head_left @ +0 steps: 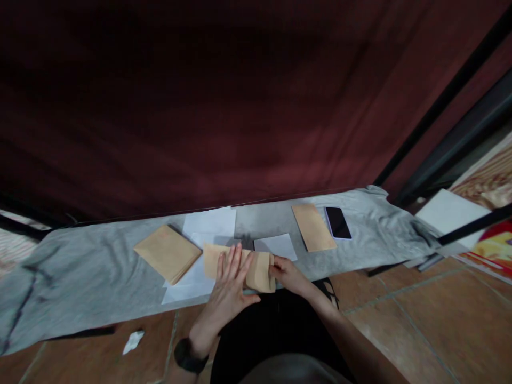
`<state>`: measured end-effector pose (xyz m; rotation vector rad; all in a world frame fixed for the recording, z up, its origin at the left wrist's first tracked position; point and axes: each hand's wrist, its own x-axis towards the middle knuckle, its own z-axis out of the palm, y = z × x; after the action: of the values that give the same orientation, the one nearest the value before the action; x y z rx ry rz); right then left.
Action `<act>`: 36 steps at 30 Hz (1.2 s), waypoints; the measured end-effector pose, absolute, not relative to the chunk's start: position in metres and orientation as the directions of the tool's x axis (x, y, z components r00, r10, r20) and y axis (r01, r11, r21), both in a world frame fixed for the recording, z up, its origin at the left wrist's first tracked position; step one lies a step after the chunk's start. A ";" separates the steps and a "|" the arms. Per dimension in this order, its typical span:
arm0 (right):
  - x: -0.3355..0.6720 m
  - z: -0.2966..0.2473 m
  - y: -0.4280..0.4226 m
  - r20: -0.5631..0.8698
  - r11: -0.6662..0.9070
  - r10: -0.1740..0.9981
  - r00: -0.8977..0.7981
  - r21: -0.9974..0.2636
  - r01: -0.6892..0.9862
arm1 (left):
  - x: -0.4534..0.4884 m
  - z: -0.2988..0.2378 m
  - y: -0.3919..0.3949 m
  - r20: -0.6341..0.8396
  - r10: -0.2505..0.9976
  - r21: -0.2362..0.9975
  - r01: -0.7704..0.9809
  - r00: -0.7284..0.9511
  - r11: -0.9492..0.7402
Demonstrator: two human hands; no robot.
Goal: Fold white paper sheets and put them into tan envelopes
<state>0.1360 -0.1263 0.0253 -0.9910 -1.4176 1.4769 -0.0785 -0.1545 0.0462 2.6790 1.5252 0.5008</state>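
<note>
Because the dark red curtain (224,106) fills the whole upper half in deep shadow, nothing behind it can be made out. Below it a long grey cloth (88,277) lies across the tiled floor (400,320); its left end runs out of view and its right end bunches under black bars. A white board (448,210) at the far right is cut by one of those bars and lies partly over a bright printed surface that is too cropped to read.

On the cloth, white sheets (210,221) lie spread in the middle, partly covered by what rests on them. A stack of brown envelopes (168,252) sits on their left part, its count impossible to tell. Well to the right lies a single envelope (313,226), with a dark-screened phone (338,222) just beside it. No envelope shows what it holds.

The brown envelope (262,273) lies at the near edge of the cloth, over the white sheets, right in front of the person. The left hand (232,277) lies flat on it, fingers straight and slightly spread, hiding its middle. The right hand (286,272) is closed on its right end, thumb on top; the fingers underneath are hidden. Whether anything is inside cannot be seen.

A black watch (188,357) circles the left wrist, and a crumpled white scrap (133,340) lies on the tiles near the cloth's edge.
</note>
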 end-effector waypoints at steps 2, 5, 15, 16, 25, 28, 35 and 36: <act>0.156 0.037 -0.131 0.010 0.022 0.918 -0.397 -0.999 0.024 | -0.077 0.054 -0.146 0.238 0.805 0.130 0.803 0.544 -0.581; 0.180 0.048 -0.138 -0.009 0.009 0.911 -0.412 -0.999 0.042 | -0.071 0.059 -0.138 0.197 0.767 0.132 0.759 0.611 -0.638; 0.213 0.045 -0.156 -0.064 -0.055 0.928 -0.367 -0.998 0.033 | -0.037 0.032 -0.164 0.125 0.768 0.312 0.710 0.628 -0.631; 0.216 0.044 -0.157 -0.064 -0.044 0.930 -0.362 -0.997 0.063 | -0.035 0.031 -0.167 0.130 0.768 0.316 0.708 0.627 -0.631; 0.229 0.015 -0.166 -0.078 -0.030 0.987 -0.137 -0.945 0.324 | -0.021 0.027 -0.180 0.199 0.772 0.281 0.719 0.604 -0.635; 0.228 0.016 -0.170 -0.027 -0.026 1.000 0.005 -0.874 0.485 | -0.018 0.021 -0.179 0.223 0.773 0.262 0.727 0.594 -0.634; 0.242 0.040 -0.180 0.112 0.060 0.987 0.116 -0.923 0.380 | -0.013 0.006 -0.178 0.254 0.766 0.230 0.733 0.590 -0.640; 0.244 0.041 -0.181 0.042 0.022 0.997 0.064 -0.957 0.289 | -0.013 0.005 -0.179 0.256 0.762 0.231 0.728 0.594 -0.645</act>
<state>0.2436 -0.1809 0.0406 -1.4272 -1.3814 0.9810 -0.0127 -0.1787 0.0051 2.7132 1.2726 0.5092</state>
